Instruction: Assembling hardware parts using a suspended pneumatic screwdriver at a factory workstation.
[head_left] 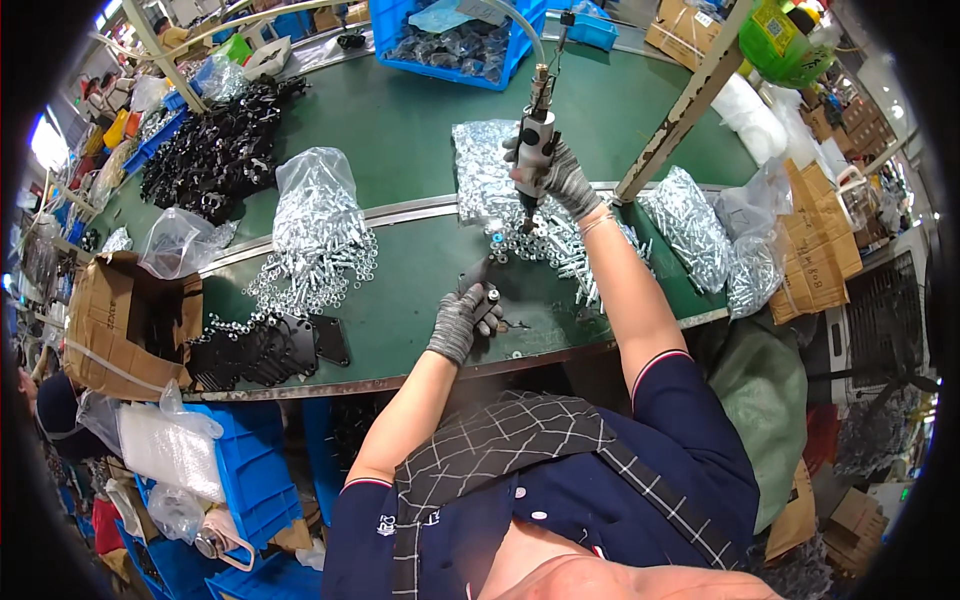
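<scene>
My right hand [568, 182], in a grey knitted glove, is wrapped around an upright power screwdriver [535, 140]. Its dark tip points down into a heap of silver nuts [522, 243] on the green table. Closer to the front edge, my left hand [458, 325], gloved the same way, grips a small black bracket [476, 276]. A silver cylindrical piece stands by the fingertips; whether it is fixed to the bracket I cannot tell. Loose silver bolts [578, 262] lie beside the nuts, below my right wrist.
Flat black plates [272, 350] and a spilled bag of bolts [318, 225] lie to the left, near an open cardboard box [130, 325]. A painted post [685, 100] rises at right by bagged bolts [690, 225]. A blue bin [455, 45] stands at the back.
</scene>
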